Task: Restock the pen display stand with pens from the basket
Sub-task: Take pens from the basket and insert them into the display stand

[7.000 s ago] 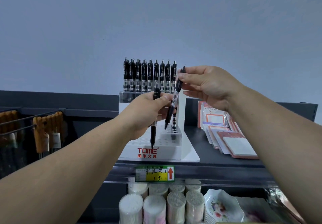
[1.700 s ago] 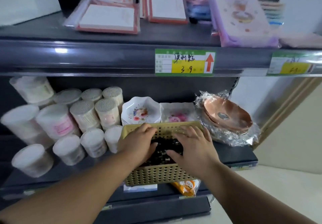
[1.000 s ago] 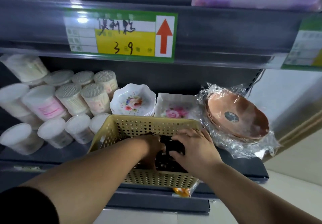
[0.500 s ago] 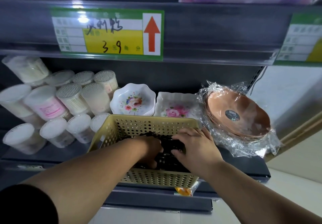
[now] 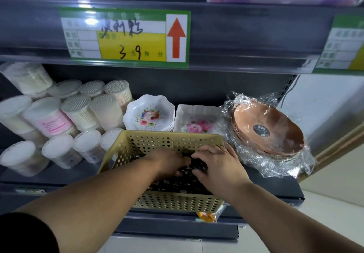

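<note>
Both hands had come down from the pen stand, where they were some seconds before, and over the last half second they barely shifted; the left hand (image 5: pixel 167 162) only edged a little closer to the right.

From where I stood, both were sunk in the yellow perforated basket (image 5: pixel 171 201), which sat at the front edge of the lower shelf (image 5: pixel 275 185); the black pens (image 5: pixel 175 185) lay heaped in its bottom, mostly under the two hands. The right hand (image 5: pixel 220 166) had its fingers bent over the heap and its thumb tucked beneath, with a small bunch of pens caught between them. The left hand lay knuckles up on the pile, fingertips buried among the pens; whether it gripped any, I could not tell.

Behind the basket stood two floral dishes (image 5: pixel 150 114) side by side; to its right leaned a stack of brown bowls (image 5: pixel 267 128) in clear wrap, just beside the basket's corner; to its left lay clear round tubs (image 5: pixel 78 111) on their sides. On the shelf edge above hung a green and yellow price label (image 5: pixel 126 36) with a red arrow pointing up.
</note>
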